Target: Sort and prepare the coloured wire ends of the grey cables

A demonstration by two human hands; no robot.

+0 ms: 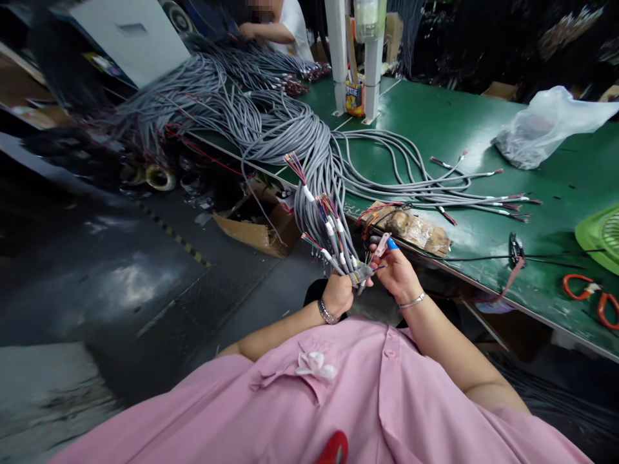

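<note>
My left hand [337, 294], with grey coverings on its fingertips, is closed round the ends of several grey cables [333, 248]. Their white-banded tips fan out above the fist, showing thin red, blue and other coloured wires [327, 206]. Just to its right, my right hand [397, 274] pinches a small pink piece [382, 246] whose kind I cannot make out. A blue cover [392, 244] wraps one of that hand's fingers. Fine loose wires [370, 261] stand between the two hands, and I cannot tell whether the right fingers touch them.
More grey cables [271, 122] lie heaped across the green table [435, 109]. A taped block [411, 229] sits at its near edge. Rightward are red-handled pliers [580, 287], a green basket [602, 235] and a plastic bag [532, 132]. Another person [285, 29] works at the back.
</note>
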